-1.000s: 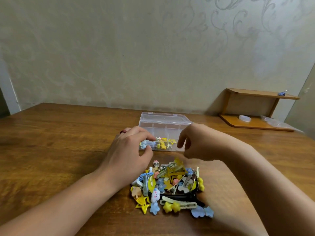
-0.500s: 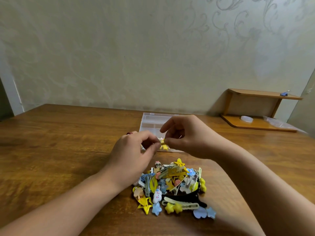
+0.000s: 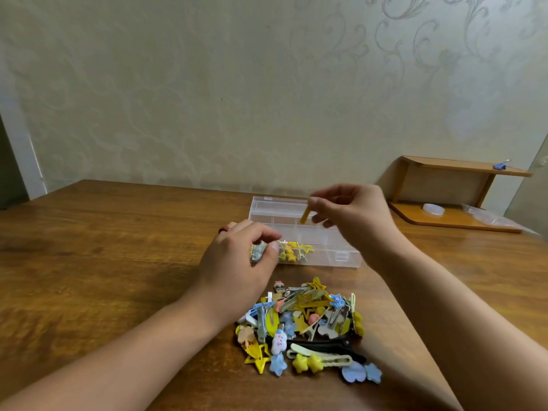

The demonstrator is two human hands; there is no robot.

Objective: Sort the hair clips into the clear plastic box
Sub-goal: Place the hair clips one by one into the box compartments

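Observation:
A heap of colourful hair clips (image 3: 305, 327) lies on the wooden table in front of me. Behind it stands the clear plastic box (image 3: 326, 235), lid open, with yellow star clips (image 3: 292, 252) in a front compartment. My right hand (image 3: 353, 215) is raised over the box and pinches a small yellow clip (image 3: 304, 216) between thumb and fingers. My left hand (image 3: 240, 262) rests at the box's front left corner with curled fingers around a bluish clip (image 3: 257, 253), which is partly hidden.
A small wooden shelf (image 3: 456, 197) stands at the back right against the wall, with a clear round lid and a plastic bag on its base and a blue clip on top. The table (image 3: 103, 262) stretches bare to the left.
My right hand has lifted from beside my left hand to above the box, now holding a yellow clip. My left hand stays at the box's front left corner.

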